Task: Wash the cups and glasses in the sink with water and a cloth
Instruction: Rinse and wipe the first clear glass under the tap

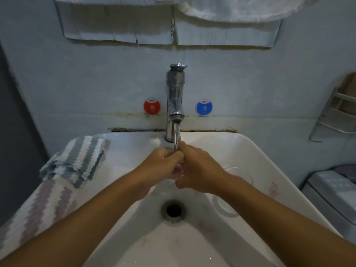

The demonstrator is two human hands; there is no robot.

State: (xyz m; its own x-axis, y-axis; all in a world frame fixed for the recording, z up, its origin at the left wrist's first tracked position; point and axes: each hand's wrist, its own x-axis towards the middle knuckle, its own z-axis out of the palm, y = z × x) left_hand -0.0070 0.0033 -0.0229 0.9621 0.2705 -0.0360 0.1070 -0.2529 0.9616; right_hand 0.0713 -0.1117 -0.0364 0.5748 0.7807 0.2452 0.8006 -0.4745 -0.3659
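Both hands meet under the running chrome tap (175, 105) over the white sink (260, 155). My left hand (161, 164) and my right hand (198, 170) are wrapped around a small clear glass (178, 171), mostly hidden between my fingers, with water falling onto it. Two more clear glasses rest in the basin to the right: one (238, 174) behind my right wrist, another (224, 206) lower down beside my forearm. A striped blue-and-white cloth (81, 158) lies on the sink's left rim.
The drain (174, 210) is open in the basin's middle. A striped pink-and-white towel (38, 205) drapes over the left edge. Red hot (152, 107) and blue cold (204, 107) stickers flank the tap. A metal rack (335, 116) hangs on the right wall.
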